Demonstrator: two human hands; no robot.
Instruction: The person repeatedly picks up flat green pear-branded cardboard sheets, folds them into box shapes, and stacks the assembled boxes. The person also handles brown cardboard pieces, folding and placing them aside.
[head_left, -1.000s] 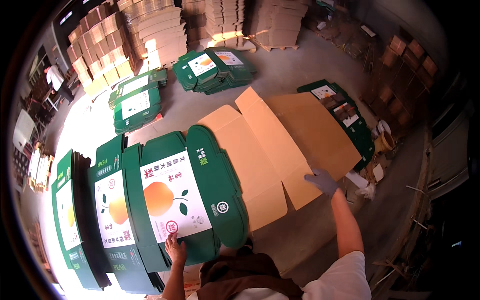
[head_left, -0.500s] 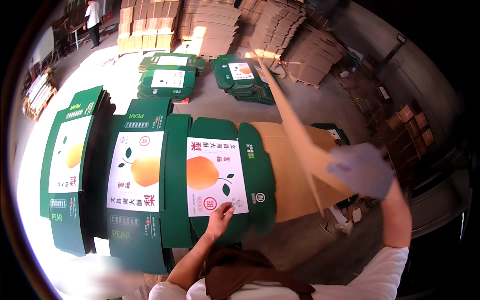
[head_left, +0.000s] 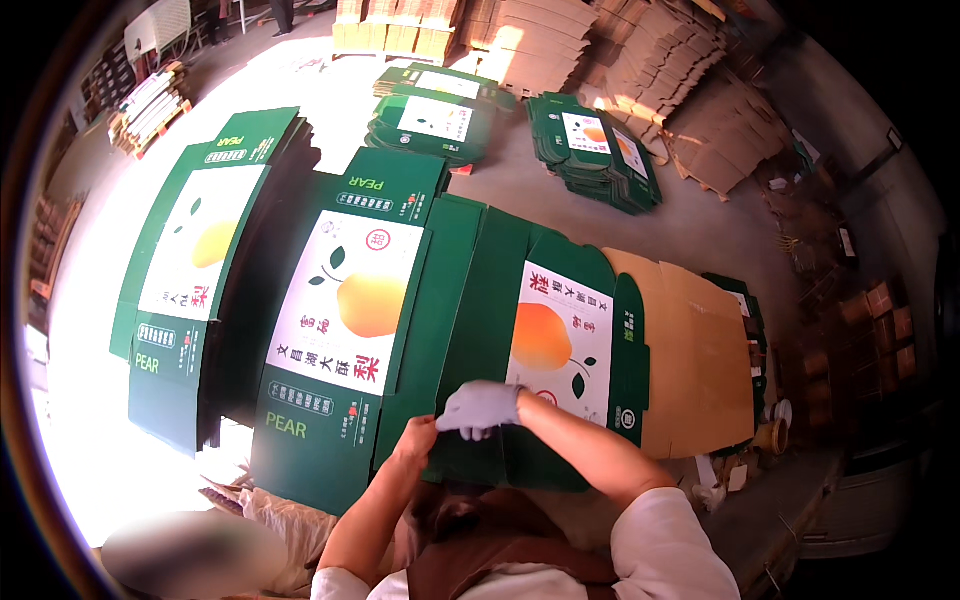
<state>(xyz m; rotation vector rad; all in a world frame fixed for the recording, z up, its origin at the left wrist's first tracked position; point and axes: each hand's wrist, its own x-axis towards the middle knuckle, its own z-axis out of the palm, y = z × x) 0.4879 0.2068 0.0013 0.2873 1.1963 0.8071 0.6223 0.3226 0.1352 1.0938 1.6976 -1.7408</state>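
Near the front of the flat green carton sheet (head_left: 490, 250) with a printed pear panel, my two hands come together. My bare left hand (head_left: 415, 440) is closed, fingertips pressed together beside the right one. A grey glove covers my right hand (head_left: 480, 410), whose fingers are curled in over the sheet. What either hand pinches, if anything, is too small to make out. Under and left of them lies another green carton panel (head_left: 335, 300) with a pear print. Brown cardboard (head_left: 695, 350) lies flat at the sheet's right end.
Farther left stands a stack of green cartons (head_left: 200, 235). Beyond the work surface are low piles of green carton sheets (head_left: 425, 125) and another such pile (head_left: 590, 150). Tall stacks of brown cardboard (head_left: 530, 40) line the back. A blurred rounded shape (head_left: 195, 555) is at lower left.
My right hand has let go of the raised brown cardboard, which now lies flat, and moved left to meet my left hand. The view has swung, so the cartons appear farther right.
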